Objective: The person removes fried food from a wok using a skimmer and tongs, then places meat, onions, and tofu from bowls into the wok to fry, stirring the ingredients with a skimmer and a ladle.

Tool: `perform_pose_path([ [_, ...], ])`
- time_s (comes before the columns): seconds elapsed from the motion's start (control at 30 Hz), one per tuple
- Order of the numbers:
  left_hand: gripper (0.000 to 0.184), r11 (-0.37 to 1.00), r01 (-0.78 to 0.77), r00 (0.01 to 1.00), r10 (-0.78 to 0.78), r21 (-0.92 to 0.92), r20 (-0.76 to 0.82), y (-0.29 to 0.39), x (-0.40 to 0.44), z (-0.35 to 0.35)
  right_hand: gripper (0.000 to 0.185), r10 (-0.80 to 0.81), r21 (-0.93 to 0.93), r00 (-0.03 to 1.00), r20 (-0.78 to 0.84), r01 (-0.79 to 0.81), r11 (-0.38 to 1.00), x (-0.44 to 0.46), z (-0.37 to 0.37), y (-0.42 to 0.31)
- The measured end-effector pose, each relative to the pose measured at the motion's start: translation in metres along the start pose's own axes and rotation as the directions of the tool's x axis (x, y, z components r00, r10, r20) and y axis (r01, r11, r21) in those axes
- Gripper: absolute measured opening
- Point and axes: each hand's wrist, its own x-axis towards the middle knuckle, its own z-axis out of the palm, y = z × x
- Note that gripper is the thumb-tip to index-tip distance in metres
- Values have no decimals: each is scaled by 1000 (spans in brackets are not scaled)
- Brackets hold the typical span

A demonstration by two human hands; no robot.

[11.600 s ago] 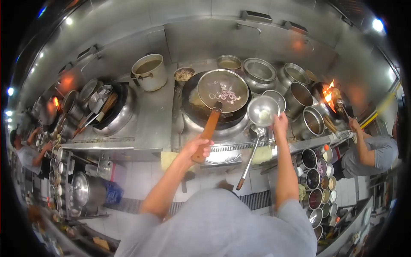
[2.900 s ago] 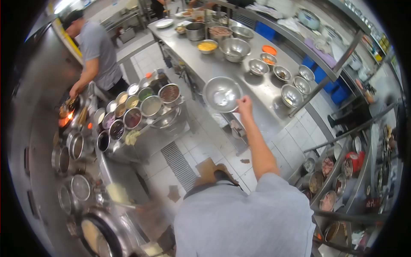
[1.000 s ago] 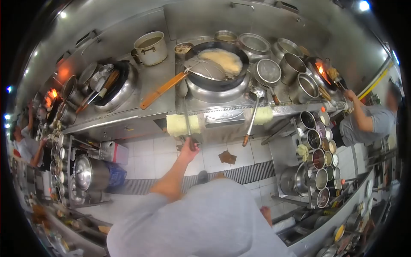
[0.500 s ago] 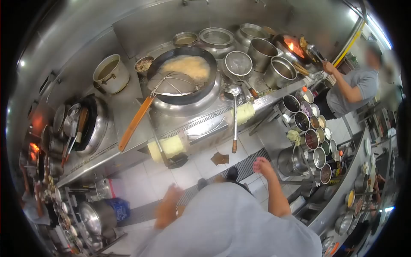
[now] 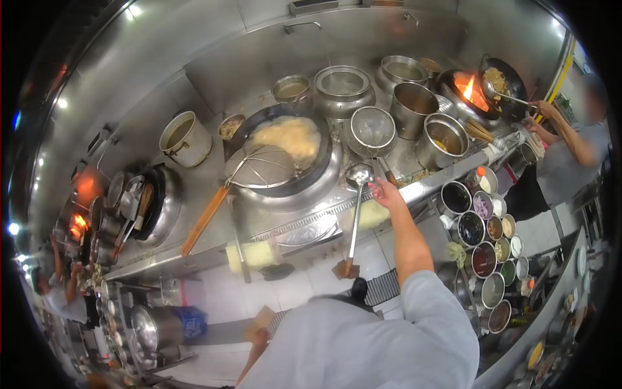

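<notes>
My right hand reaches over the stove's front edge, fingers partly spread and seemingly empty. It is beside the handle of a round mesh strainer and close to a long-handled steel ladle. My left hand hangs low by my body, mostly hidden and blurred, near a brown patch; its fingers cannot be made out. A large wok holds bubbling liquid with pale yellow foam. Across its front rests a wide skimmer with a wooden handle.
Steel pots stand behind and right of the wok; a white pot is to its left. At right, a co-worker holds a tilted wok beside open flame. Ingredient containers crowd the right side.
My right hand has moved up and forward from beside my body to the strainer and ladle handles. My left hand has dropped back lower. The view has shifted. The co-worker's wok is now tilted up.
</notes>
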Motion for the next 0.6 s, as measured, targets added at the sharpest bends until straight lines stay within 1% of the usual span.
perform_pose_path([
  [0.03, 25, 1000, 19, 1000, -18, 6, -15, 14, -4, 5, 20, 66, 44, 986, 150, -73, 996, 12, 2, -11],
  [0.07, 25, 1000, 21, 1000, -21, 13, -18, 26, -14, 9, 14, 122, 79, 946, 299, -152, 985, 23, 6, -18],
  [0.1, 26, 997, 19, 999, -17, 76, -28, 58, -24, 16, 8, 87, 92, 989, 117, -98, 991, -7, 50, -35],
  [0.13, 31, 991, 20, 999, -15, 133, -39, 91, -37, 23, 8, 94, 90, 989, 118, -105, 990, -22, 61, -52],
  [0.17, 31, 992, 27, 999, -22, 126, -44, 126, -55, 29, 13, 35, -32, 994, 105, -32, 999, -31, 67, -66],
  [0.2, 30, 966, 44, 997, -27, 254, -71, 161, -73, 34, 18, -26, -155, 994, 102, 42, 987, -41, 75, -78],
  [0.23, 29, 925, 61, 995, -26, 376, -100, 179, -80, 39, 18, -21, -161, 994, 109, 39, 986, -57, 91, -93],
  [0.27, 29, 928, 61, 994, -24, 367, -105, 162, -67, 41, 28, -236, -405, 971, 39, 231, 885, -73, 110, -108],
  [0.3, 30, 967, -15, 999, 28, 254, -47, 128, -45, 42, 39, -451, -627, 892, 27, 367, 687, -81, 120, -119],
  [0.33, 31, 987, -87, 996, 87, 136, 7, 101, -31, 45, 46, -437, -664, 896, 81, 375, 646, -77, 119, -139],
  [0.37, 31, 988, -86, 996, 86, 131, 6, 90, -30, 51, 53, -418, -699, 899, 130, 382, 605, -68, 113, -170],
  [0.4, 23, 977, -210, 977, 211, 29, -30, 83, -32, 56, 49, -733, -884, 630, 254, 459, 88, -26, 92, -186],
  [0.43, 20, 940, -333, 941, 328, -68, -82, 72, -32, 59, 47, -770, -944, 573, 280, 312, -111, -43, 107, -196],
  [0.47, 20, 940, -333, 941, 327, -72, -91, 38, -20, 62, 46, -793, -945, 516, 325, 142, -295, -63, 130, -206],
  [0.5, 20, 804, -554, 807, 582, 218, -96, -4, -2, 64, 46, -788, -941, 516, 337, 156, -301, -62, 132, -206],
  [0.53, 20, 551, -679, 622, 783, 486, -20, -23, 6, 67, 47, -803, -915, 454, 386, 73, -398, -64, 128, -203],
  [0.57, 20, 639, -656, 688, 725, 402, -31, -25, -6, 68, 48, -810, -876, 392, 436, -19, -481, -66, 123, -201],
  [0.6, 20, 739, -597, 768, 639, 311, -45, -20, -17, 71, 48, -806, -874, 392, 443, -11, -486, -64, 115, -197],
])
